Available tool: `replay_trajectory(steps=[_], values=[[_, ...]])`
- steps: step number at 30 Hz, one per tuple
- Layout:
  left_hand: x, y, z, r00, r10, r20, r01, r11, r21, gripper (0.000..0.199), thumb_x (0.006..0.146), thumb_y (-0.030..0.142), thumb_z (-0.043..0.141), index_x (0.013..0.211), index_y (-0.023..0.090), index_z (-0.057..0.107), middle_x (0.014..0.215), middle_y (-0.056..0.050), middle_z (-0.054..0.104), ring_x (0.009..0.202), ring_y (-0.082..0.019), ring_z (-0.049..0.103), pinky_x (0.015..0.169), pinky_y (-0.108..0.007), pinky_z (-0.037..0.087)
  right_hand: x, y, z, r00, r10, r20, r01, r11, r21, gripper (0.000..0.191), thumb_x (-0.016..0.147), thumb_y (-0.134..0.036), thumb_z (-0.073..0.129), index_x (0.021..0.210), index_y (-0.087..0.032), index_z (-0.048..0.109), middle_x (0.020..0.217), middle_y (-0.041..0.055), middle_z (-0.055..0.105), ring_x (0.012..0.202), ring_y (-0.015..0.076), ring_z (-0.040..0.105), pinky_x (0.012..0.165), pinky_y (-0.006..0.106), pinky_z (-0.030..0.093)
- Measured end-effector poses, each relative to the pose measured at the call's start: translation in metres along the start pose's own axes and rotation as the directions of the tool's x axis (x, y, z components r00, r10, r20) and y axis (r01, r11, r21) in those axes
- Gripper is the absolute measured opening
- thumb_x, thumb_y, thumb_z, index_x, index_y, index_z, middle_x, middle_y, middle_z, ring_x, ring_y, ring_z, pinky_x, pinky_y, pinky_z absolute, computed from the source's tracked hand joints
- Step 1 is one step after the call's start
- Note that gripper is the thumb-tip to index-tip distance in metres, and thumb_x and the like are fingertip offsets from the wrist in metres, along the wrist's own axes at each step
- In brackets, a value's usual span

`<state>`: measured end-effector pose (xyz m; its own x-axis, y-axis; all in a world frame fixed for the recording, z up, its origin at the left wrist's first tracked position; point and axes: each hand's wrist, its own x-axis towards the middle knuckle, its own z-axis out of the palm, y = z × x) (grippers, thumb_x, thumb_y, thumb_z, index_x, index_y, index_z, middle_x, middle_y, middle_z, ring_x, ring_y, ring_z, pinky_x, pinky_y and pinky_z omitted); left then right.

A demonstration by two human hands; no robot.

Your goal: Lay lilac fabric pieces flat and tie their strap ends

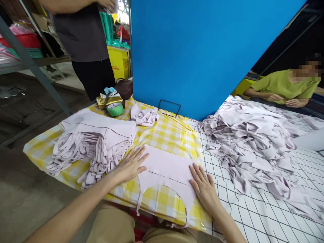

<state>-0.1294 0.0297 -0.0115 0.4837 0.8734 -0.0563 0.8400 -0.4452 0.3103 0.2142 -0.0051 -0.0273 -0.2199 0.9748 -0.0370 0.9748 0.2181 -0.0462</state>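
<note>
A pale pink-lilac garment piece [165,165] with thin straps lies flat on the yellow checked cloth [174,135], its straps toward the table's front edge. My left hand [130,165] rests on its left edge with fingers spread, beside a neat stack of similar pieces [101,125] whose straps hang in bunches. On the garment's right edge lies my right hand [205,185], palm down, fingers stretched out. To the right, a large loose heap of the same fabric [250,131] covers part of a white grid-patterned cloth [253,212].
A tall blue panel [187,54] stands at the back, a black wire loop [169,107] at its foot. A crumpled piece [144,115] and green tape roll [115,108] lie back left. One person [81,37] stands behind; another [283,84] sits at right.
</note>
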Motion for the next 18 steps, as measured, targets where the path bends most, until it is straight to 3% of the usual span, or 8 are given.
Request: replay_trajectory(steps=[4, 7, 11, 13, 15, 16, 18], values=[[0.002, 0.011, -0.007, 0.999, -0.006, 0.037, 0.006, 1.0, 0.005, 0.057, 0.087, 0.04, 0.046, 0.139, 0.025, 0.028, 0.15, -0.008, 0.006, 0.138, -0.025, 0.003, 0.11, -0.048, 0.006, -0.011, 0.008, -0.001, 0.996, 0.086, 0.007, -0.085, 0.996, -0.036, 0.052, 0.092, -0.039, 0.019, 0.14, -0.022, 0.032, 0.147, 0.0042, 0.028, 0.136, 0.024, 0.02, 0.104, 0.051, 0.022], [0.005, 0.023, -0.008, 0.992, 0.024, 0.123, -0.02, 0.999, -0.034, 0.06, 0.087, 0.042, 0.045, 0.141, 0.026, 0.023, 0.15, -0.007, 0.006, 0.138, -0.025, 0.003, 0.11, -0.047, 0.008, -0.018, 0.003, -0.005, 0.992, 0.108, -0.061, -0.11, 0.993, -0.032, 0.052, 0.091, -0.039, 0.022, 0.137, -0.02, 0.038, 0.144, 0.0072, 0.035, 0.134, 0.0267, 0.025, 0.102, 0.053, 0.025], [0.005, 0.031, -0.008, 0.986, 0.001, 0.17, 0.003, 1.0, -0.022, 0.063, 0.086, 0.044, 0.048, 0.141, 0.026, 0.024, 0.15, -0.009, 0.008, 0.138, -0.028, 0.003, 0.109, -0.051, 0.007, -0.054, -0.016, -0.025, 0.96, 0.184, -0.213, -0.15, 0.974, 0.167, 0.048, 0.089, -0.044, 0.029, 0.116, -0.016, 0.057, 0.123, 0.0155, 0.056, 0.116, 0.0301, 0.049, 0.091, 0.05, 0.037], [0.005, 0.038, -0.009, 0.991, 0.019, 0.136, -0.017, 1.0, -0.011, 0.061, 0.085, 0.044, 0.049, 0.139, 0.025, 0.028, 0.15, -0.01, 0.01, 0.138, -0.028, 0.005, 0.109, -0.05, 0.007, -0.084, -0.031, -0.03, 0.975, 0.197, -0.107, -0.14, 0.909, 0.393, 0.042, 0.089, -0.044, 0.032, 0.096, -0.018, 0.064, 0.098, 0.0118, 0.067, 0.091, 0.0245, 0.062, 0.077, 0.038, 0.047], [0.008, 0.052, -0.009, 0.993, 0.076, 0.095, -0.075, 0.997, -0.017, 0.059, 0.086, 0.043, 0.048, 0.138, 0.024, 0.03, 0.149, -0.011, 0.013, 0.138, -0.027, 0.007, 0.109, -0.048, 0.009, -0.116, -0.047, -0.021, 0.989, 0.08, 0.124, -0.139, 0.78, 0.61, 0.041, 0.09, -0.042, 0.033, 0.077, -0.02, 0.065, 0.072, 0.0051, 0.068, 0.067, 0.0185, 0.063, 0.059, 0.027, 0.047], [0.011, 0.061, -0.008, 0.99, 0.115, 0.085, -0.113, 0.993, -0.026, 0.058, 0.087, 0.043, 0.047, 0.138, 0.023, 0.03, 0.149, -0.011, 0.014, 0.138, -0.027, 0.009, 0.11, -0.047, 0.011, -0.129, -0.055, -0.011, 0.975, 0.022, 0.222, -0.168, 0.726, 0.666, 0.04, 0.089, -0.042, 0.036, 0.071, -0.021, 0.065, 0.064, 0.0034, 0.067, 0.059, 0.0175, 0.062, 0.054, 0.025, 0.046], [0.016, 0.083, -0.002, 0.977, 0.192, 0.09, -0.188, 0.981, -0.05, 0.057, 0.088, 0.042, 0.046, 0.138, 0.022, 0.03, 0.149, -0.011, 0.016, 0.137, -0.026, 0.011, 0.11, -0.046, 0.013, -0.147, -0.07, 0.015, 0.961, 0.057, 0.272, -0.236, 0.684, 0.69, 0.029, 0.081, -0.042, 0.05, 0.081, -0.02, 0.068, 0.077, 0.0063, 0.071, 0.072, 0.0213, 0.066, 0.062, 0.026, 0.049]])
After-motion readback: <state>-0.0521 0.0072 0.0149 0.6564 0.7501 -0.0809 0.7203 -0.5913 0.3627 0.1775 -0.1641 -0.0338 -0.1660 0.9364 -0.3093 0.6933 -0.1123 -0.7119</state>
